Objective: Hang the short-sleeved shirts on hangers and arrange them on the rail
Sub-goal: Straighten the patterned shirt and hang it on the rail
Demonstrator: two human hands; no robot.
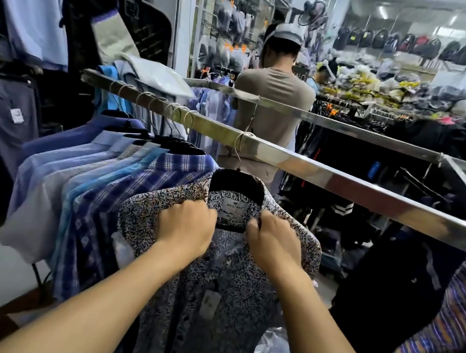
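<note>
**A:** Which step is this?

**B:** I'd judge it the tidying of one shirt. The patterned shirt hangs on a black hanger. The hanger's hook sits over the rail, just right of the row of blue and checked shirts.

**A:** And the hands?

**B:** Both are curled tight on cloth. The left hand grips the shirt at the left side of the neck opening, and the right hand grips the right side. The label shows between them. Neither touches the rail.

**A:** So what does the next move call for?

**B:** Probably drawing the two fronts together and squaring the collar on the hanger, perhaps fastening the top button. After that, sliding the hanger left to close up with the row. It hangs near the row, so a light push should do. The pull should be even on both sides, or the shirt could slip off one shoulder of the hanger.
</note>
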